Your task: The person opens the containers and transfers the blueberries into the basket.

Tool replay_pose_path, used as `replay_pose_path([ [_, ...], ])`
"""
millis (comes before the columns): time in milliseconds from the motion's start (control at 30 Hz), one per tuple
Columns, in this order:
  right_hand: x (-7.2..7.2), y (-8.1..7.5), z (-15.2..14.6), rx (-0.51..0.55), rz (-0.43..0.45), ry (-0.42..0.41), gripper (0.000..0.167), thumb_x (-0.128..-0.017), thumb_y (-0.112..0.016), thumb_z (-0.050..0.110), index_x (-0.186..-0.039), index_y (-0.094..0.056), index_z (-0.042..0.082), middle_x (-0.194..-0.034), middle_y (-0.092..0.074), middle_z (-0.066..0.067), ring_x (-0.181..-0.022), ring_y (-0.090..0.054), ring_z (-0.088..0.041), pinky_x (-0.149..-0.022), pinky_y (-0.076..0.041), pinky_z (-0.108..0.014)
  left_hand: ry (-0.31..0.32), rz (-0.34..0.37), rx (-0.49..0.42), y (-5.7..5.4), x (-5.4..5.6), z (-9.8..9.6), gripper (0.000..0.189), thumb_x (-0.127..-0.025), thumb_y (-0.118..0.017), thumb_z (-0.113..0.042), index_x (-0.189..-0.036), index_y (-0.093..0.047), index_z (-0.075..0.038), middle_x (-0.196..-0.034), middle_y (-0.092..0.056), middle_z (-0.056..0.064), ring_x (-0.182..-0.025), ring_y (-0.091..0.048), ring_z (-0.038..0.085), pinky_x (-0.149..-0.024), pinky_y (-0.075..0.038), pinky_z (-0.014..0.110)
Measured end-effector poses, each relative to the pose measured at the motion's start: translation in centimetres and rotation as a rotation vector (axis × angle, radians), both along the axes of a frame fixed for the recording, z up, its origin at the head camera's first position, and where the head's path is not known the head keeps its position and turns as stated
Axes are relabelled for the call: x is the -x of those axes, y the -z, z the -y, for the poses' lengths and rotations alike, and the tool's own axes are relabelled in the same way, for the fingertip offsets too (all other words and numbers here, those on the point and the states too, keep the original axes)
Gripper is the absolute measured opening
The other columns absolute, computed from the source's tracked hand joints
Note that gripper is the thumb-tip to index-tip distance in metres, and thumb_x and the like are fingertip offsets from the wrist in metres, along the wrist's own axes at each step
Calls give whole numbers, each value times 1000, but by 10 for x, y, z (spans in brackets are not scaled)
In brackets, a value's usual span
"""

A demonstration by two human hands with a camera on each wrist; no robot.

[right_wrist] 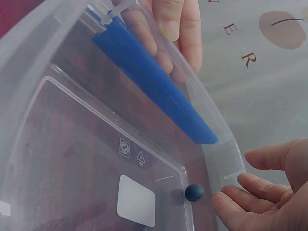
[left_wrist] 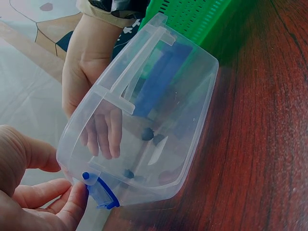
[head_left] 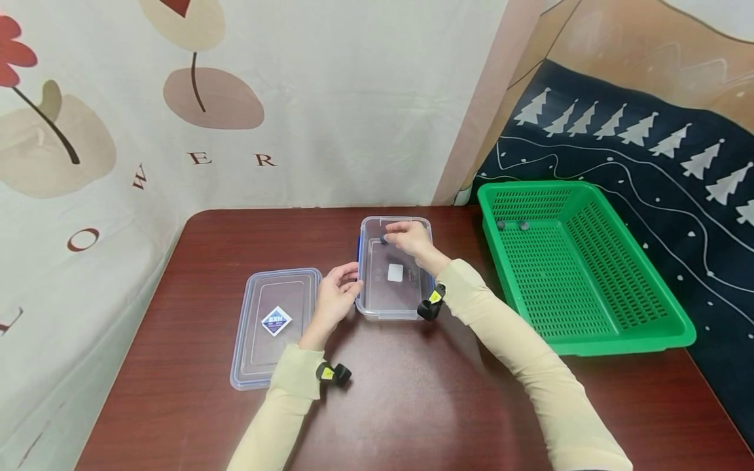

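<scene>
A clear plastic box (head_left: pixel 377 294) with blue side latches lies lidless on the table. My right hand (head_left: pixel 410 239) reaches over its far end, thumb and fingers apart. Just beside those fingertips, a blueberry (right_wrist: pixel 195 192) lies on the box floor in the right wrist view. Through the wall, the left wrist view shows dark berries (left_wrist: pixel 147 134) inside. My left hand (head_left: pixel 337 297) is at the box's left side. Its fingers touch near a blue latch (left_wrist: pixel 103 192), with the thumb close to the rim.
The clear lid (head_left: pixel 253 353) with a blue-and-white diamond sticker lies left of the box. A green slotted basket (head_left: pixel 589 347) stands on the right, holding a couple of small dark berries (head_left: pixel 523 226) at its far left. A printed curtain (head_left: pixel 353 131) hangs behind the table.
</scene>
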State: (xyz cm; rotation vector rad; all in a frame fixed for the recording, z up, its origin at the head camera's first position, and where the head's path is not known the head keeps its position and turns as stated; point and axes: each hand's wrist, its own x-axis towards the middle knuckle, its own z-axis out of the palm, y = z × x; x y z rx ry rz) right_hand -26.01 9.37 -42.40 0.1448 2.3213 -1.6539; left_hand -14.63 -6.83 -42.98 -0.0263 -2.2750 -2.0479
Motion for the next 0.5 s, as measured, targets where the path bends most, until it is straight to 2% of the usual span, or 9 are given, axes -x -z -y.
replay_pose_path([
  [267, 5, 0, 3, 8, 20, 15, 31, -89, -61, 10, -119, -62, 0, -119, -61, -15, -108, -58, -26, -94, -49, -37, -1, -7, 4, 0, -1, 0, 35, -81, -53, 16, -115, -50, 23, -111, -54, 38, -104, -53, 45, -83, -50, 17],
  [500, 9, 4, 3, 4, 26, 36, 29, -89, -60, 7, -116, -62, -3, -117, -61, -19, -109, -57, -33, -96, -47, -43, 6, -7, -5, 0, -1, 0, 36, -81, -54, 16, -115, -50, 23, -111, -54, 38, -104, -53, 45, -83, -49, 17],
])
